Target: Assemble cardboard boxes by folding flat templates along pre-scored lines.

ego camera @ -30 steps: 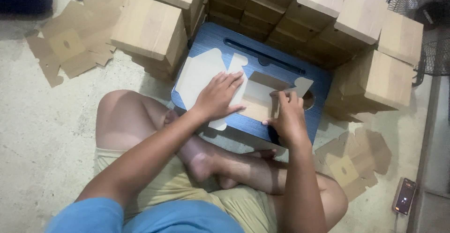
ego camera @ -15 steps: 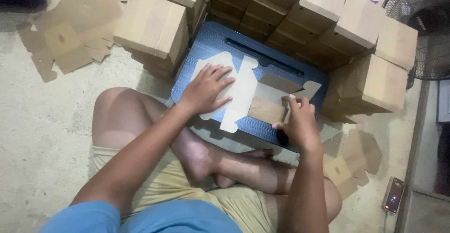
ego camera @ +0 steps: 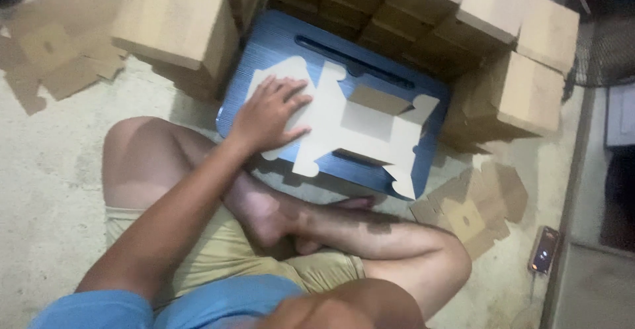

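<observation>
A flat die-cut cardboard blank (ego camera: pixel 344 127), pale on its upper face, lies on a small blue lap table (ego camera: pixel 410 84). Two of its brown flaps stand folded up near the middle. My left hand (ego camera: pixel 268 114) rests palm down with spread fingers on the blank's left end, pressing it to the table. My right hand is out of sight; only the upper arm shows at the bottom edge. I sit cross-legged on the floor behind the table.
Folded brown cardboard boxes (ego camera: pixel 175 21) are stacked around the table's left, back and right sides (ego camera: pixel 529 94). Flat blanks lie on the floor at the far left (ego camera: pixel 49 64) and at the right (ego camera: pixel 473 206). A phone (ego camera: pixel 544 249) lies beside them; a fan (ego camera: pixel 595 24) stands at top right.
My right hand has left the blank's right side and drawn back out of view. The left hand stays pressed on the blank's left end. The view has shifted closer.
</observation>
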